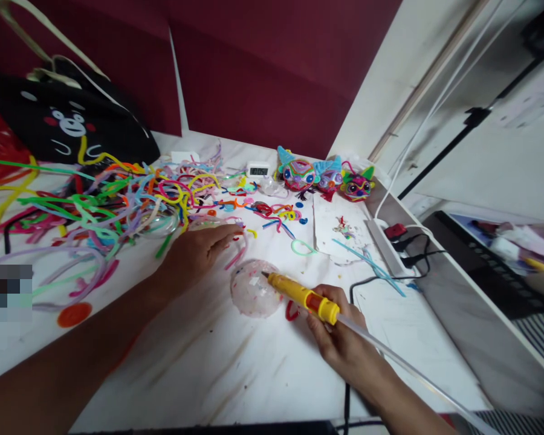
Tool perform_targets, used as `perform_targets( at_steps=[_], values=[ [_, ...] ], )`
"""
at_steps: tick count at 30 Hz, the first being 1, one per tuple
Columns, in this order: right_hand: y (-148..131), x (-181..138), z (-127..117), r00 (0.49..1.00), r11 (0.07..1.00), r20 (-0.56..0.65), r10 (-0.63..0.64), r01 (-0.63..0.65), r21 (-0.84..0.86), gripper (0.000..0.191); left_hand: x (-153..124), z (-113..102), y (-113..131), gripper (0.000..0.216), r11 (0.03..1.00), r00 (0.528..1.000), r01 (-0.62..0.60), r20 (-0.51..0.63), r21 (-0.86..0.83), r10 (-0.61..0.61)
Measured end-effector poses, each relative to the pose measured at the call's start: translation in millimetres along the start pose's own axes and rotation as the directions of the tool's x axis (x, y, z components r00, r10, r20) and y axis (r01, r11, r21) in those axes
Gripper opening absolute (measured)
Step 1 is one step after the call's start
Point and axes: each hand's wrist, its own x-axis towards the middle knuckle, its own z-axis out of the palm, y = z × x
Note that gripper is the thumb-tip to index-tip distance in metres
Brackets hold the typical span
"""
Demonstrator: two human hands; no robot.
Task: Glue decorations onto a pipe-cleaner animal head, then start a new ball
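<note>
My right hand (344, 332) is wrapped round a yellow hot glue gun (299, 293), from whose back a long translucent glue stick (403, 356) runs toward the lower right. The gun's dark nozzle points left, over a clear, dome-shaped plastic piece (254, 296) flecked with pink and red. Beyond that piece, my left hand (204, 244) reaches across the table with its fingers stretched out, low over the tabletop; nothing shows in it. By its fingertips lie a short pink pipe cleaner (239, 251) and a small yellow one (252, 233).
A tangle of coloured pipe cleaners (113, 205) covers the left, before a black bag (72, 121). Several finished fuzzy animal-face ornaments (299, 172) and a small digital timer (258, 170) stand at the back. A power strip (385, 244) with cables lies along the right edge.
</note>
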Motion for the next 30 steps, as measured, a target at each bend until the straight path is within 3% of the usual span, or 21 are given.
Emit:
perform_targets(
  at_steps=[4,14,25,28,30],
  values=[
    [3,-3,1,1.000,1.000,0.001,-0.004,0.004,-0.031,0.018,2,-2,1,0.039,0.997,0.997,0.074,-0.028,0.028,-0.073],
    [3,-2,4,0.999,0.998,0.013,-0.034,0.034,-0.044,0.017,3,-15,13,0.035,0.993,0.999,-0.013,-0.046,0.118,0.019],
    [6,-6,4,1.000,0.999,0.018,0.004,-0.004,-0.034,0.017,-2,-22,19,0.027,0.975,0.959,-0.068,-0.257,0.212,0.123],
    [6,-6,5,1.000,1.000,0.015,0.004,-0.004,-0.021,0.018,-1,-22,20,0.026,0.982,0.964,-0.002,-0.261,0.189,0.053],
    [5,-6,5,1.000,1.000,0.021,0.006,-0.006,-0.012,0.016,0,-21,18,0.028,0.984,0.980,0.048,-0.198,0.171,-0.014]
  ],
)
